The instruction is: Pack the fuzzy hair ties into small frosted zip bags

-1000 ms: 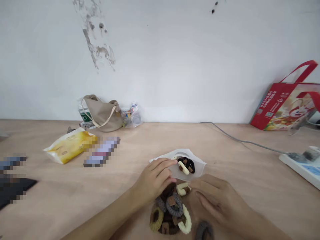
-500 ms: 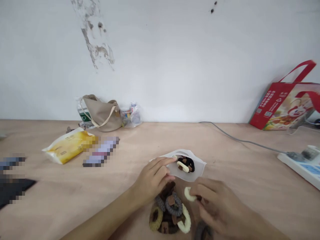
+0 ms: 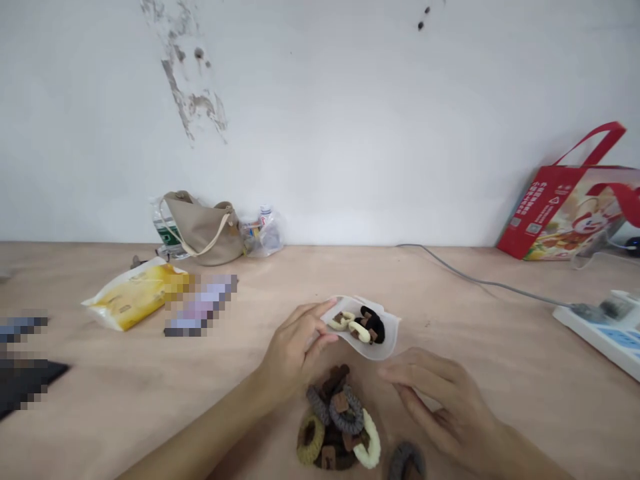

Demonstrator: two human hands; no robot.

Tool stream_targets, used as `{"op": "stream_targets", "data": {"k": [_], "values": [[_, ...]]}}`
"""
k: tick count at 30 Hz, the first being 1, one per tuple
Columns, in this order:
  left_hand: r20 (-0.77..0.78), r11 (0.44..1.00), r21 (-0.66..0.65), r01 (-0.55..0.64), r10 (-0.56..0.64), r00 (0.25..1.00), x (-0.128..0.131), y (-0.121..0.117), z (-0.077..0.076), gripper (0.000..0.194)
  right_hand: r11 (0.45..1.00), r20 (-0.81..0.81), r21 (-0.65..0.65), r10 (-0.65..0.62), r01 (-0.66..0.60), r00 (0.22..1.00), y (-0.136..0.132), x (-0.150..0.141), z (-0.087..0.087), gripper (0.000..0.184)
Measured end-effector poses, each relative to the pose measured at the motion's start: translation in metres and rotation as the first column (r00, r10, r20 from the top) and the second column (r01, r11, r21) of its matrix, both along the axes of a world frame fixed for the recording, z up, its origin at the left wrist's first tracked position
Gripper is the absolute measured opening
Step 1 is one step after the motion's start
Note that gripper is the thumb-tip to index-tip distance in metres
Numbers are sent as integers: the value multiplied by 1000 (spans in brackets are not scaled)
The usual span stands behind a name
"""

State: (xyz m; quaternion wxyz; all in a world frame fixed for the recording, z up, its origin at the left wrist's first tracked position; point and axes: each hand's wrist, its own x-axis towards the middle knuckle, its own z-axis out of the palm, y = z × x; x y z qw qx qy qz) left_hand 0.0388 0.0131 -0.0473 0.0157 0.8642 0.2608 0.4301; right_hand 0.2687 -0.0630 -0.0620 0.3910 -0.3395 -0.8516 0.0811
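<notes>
My left hand (image 3: 295,350) pinches the near left edge of a small translucent plastic bag (image 3: 390,340), which lies open on the wooden table (image 3: 480,347). Inside the bag are fuzzy hair ties (image 3: 363,327) in cream, brown and black. My right hand (image 3: 443,400) hovers open and empty to the right of a heap of hair ties (image 3: 337,420) in olive, grey, cream and brown. A loose grey hair tie (image 3: 406,460) lies partly cut off by the bottom of the view, just below my right hand.
A yellow packet (image 3: 135,293) and a pixelated object (image 3: 200,307) lie left of centre. A beige bag (image 3: 203,230) and bottles stand against the wall. A red gift bag (image 3: 565,213) stands far right, above a power strip (image 3: 600,340) and its grey cable (image 3: 480,283).
The cream hair tie from my right hand now lies in the plastic bag. My right hand has opened and moved away to the right. The bag has shifted slightly left.
</notes>
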Motion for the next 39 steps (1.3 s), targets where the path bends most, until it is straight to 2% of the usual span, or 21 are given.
{"op": "stream_targets", "data": {"k": [2, 6, 8, 10, 13, 16, 20, 23, 27, 28, 30, 32, 33, 35, 39], "values": [[21, 999, -31, -13, 14, 1000, 0, -1, 1, 9, 1000, 9, 24, -1, 1, 1000, -3, -2, 3, 36], [-67, 993, -7, 119, -119, 991, 5, -5, 1, 8, 1000, 76, -2, 31, -31, 997, -7, -13, 9, 30], [-62, 994, -17, 107, -108, 992, 5, -5, 1, 7, 999, 140, -1, 52, -52, 989, -7, -19, 9, 27], [-38, 996, -22, 89, -90, 995, 5, -4, 1, 7, 997, 213, 11, 72, -76, 974, -5, -23, 7, 30], [-65, 992, 1, 127, -127, 990, 5, -4, 0, 7, 996, 292, -26, 90, -86, 952, -4, -28, 2, 34], [-113, 988, 39, 153, -147, 983, 6, -4, 0, 7, 996, 336, -73, 69, -48, 939, -4, -32, -3, 30], [-132, 985, 56, 162, -153, 979, 8, -4, -1, 7, 997, 347, -72, 32, -8, 937, -4, -38, -11, 20], [-130, 985, 54, 162, -154, 980, 8, -3, -1, 7, 1000, 314, -13, 8, -5, 949, -4, -40, -15, 14], [-137, 982, 63, 176, -166, 977, 7, -2, -2, 6, 980, 203, 197, -17, -24, 979, -5, -36, -9, 11], [-138, 982, 63, 176, -166, 976, 7, -3, -2, 6, 970, 174, 243, -58, 14, 983, -4, -34, -7, 13], [-141, 984, 64, 168, -158, 977, 6, -3, -3, 7, 943, 124, 285, -212, 170, 969, -3, -29, -3, 18], [-146, 986, 60, 156, -145, 978, 6, -4, -3, 8, 905, 89, 276, -361, 325, 928, 0, -24, -3, 23], [-152, 987, 59, 151, -141, 978, 6, -4, -3, 8, 896, 90, 264, -392, 357, 916, 1, -23, -3, 25], [-162, 986, 66, 155, -143, 976, 6, -4, -4, 8, 919, 113, 241, -346, 312, 931, 1, -22, -4, 27], [-167, 983, 93, 158, -141, 976, 6, -3, -4, 8, 969, 126, 232, -120, 89, 985, -5, -33, -4, 25]]}}
